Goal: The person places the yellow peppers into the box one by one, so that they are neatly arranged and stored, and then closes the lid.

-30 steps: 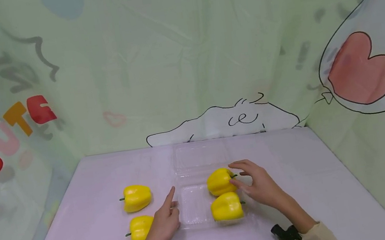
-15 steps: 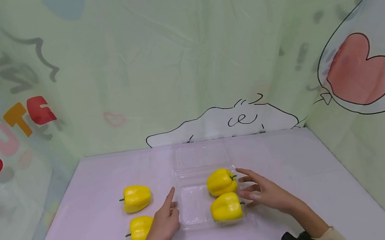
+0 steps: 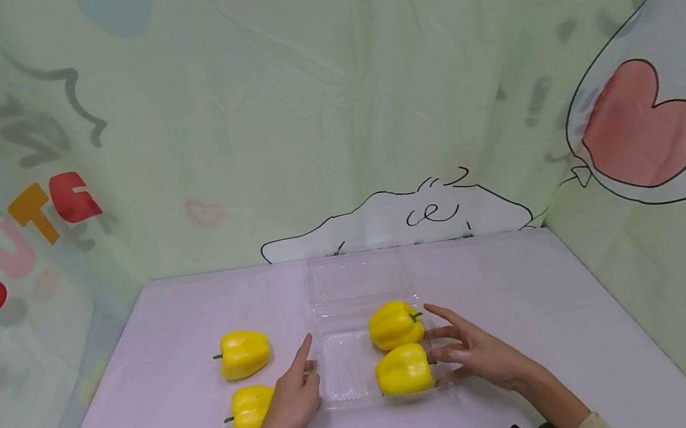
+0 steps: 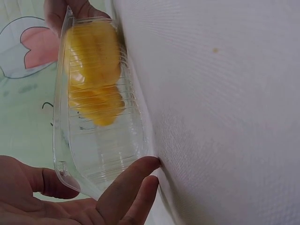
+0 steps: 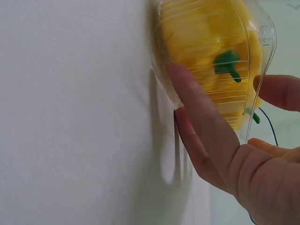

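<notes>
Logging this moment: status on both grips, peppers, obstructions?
Left grip at left of clear container; right grip at right. Two peppers inside, right half; two more on table, left. Lid open; nothing seen blocking.

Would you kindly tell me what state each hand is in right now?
Left hand: open, at the left side of the clear container.
Right hand: open, at the container's right side.

Coloured letters [image 3: 11, 263] spell "CUTE" on the left wall [image 3: 48, 332].
</notes>
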`<state>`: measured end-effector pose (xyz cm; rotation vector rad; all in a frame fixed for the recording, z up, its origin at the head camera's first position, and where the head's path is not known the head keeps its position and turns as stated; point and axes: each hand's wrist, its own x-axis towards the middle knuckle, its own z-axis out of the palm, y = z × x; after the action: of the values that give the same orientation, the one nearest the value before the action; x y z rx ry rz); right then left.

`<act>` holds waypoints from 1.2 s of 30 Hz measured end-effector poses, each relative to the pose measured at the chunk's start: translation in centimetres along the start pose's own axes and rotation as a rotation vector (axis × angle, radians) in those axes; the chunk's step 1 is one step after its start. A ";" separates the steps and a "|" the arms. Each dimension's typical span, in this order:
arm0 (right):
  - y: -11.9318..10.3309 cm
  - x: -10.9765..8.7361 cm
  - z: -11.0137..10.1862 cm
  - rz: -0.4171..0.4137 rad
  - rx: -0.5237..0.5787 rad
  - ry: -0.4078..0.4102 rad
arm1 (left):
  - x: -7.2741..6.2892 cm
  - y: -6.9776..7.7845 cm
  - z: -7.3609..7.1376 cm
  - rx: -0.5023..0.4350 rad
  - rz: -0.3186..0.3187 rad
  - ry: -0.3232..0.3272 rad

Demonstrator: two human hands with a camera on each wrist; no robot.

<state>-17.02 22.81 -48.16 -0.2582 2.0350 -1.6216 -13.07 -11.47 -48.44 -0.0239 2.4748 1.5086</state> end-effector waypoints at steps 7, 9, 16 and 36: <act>0.5 0.0 -0.2 -0.011 0.042 -0.018 | -0.1 0.0 0.0 -0.004 0.005 0.004; 0.6 0.1 -0.3 -0.010 0.048 -0.024 | -0.1 0.0 0.0 -0.006 0.000 0.004; 0.7 0.1 -0.3 -0.010 0.062 -0.040 | -0.1 0.1 0.1 -0.014 0.003 0.007; 0.5 -0.3 0.0 0.015 0.039 0.005 | -2.1 1.8 -1.6 0.080 0.046 0.100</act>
<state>-16.68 23.13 -48.52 -0.2249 2.0017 -1.6529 -11.63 -12.30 -45.68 -0.0298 2.6296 1.4592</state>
